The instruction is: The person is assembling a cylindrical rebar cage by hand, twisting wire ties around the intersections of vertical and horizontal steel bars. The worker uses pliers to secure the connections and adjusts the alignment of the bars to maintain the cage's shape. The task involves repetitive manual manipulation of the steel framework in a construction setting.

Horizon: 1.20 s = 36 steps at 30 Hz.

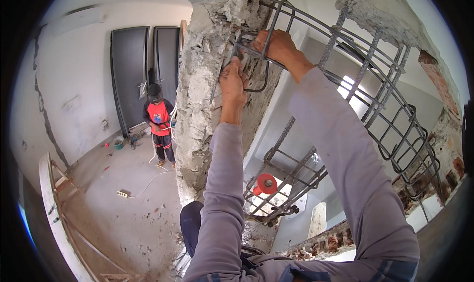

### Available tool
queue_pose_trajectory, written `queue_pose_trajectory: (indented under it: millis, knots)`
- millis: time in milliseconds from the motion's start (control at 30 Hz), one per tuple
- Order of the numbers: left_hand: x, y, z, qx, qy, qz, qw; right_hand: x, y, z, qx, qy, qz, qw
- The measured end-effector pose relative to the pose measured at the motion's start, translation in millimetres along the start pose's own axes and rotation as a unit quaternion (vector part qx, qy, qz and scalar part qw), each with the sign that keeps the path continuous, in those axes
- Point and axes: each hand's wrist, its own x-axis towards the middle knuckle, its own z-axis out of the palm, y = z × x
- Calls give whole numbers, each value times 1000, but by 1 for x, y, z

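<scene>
High on a broken concrete column (195,109), my left hand (233,86) is closed, its thumb and fingertips around the lower end of a short upright steel bar. That bar looks like part of a bent rebar stirrup (266,77), though the fingers hide the exact grip. To the right and a little higher, my right hand (277,46) has its fingers curled round the same stirrup, where it meets the long bars. A rebar cage (365,65) of long bars and square stirrups runs from the column toward the right.
A second rebar cage (291,166) hangs lower, beside a red round object (266,183). Broken concrete (390,10) juts out overhead. Far below left, a person (159,121) in red and black handles a white cable; a socket strip (122,194) lies on the floor. A plank (54,218) stands left.
</scene>
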Motion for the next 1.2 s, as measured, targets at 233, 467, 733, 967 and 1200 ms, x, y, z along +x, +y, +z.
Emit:
queue_pose_trajectory:
  millis: [233,467,733,967,1200]
  knots:
    - [2,-28,20,71,201,213,954,0,0,-1,3,-12,14,1000]
    - [4,-44,43,-75,370,160,912,1,3,10,-7,3,9,1000]
    - [6,-51,42,-87,385,163,904,4,6,6,15,-26,16,999]
    - [0,-41,46,-158,348,172,908,3,11,17,41,35,-6,999]
    - [-6,-31,43,-183,345,136,911,6,22,26,54,14,-21,998]
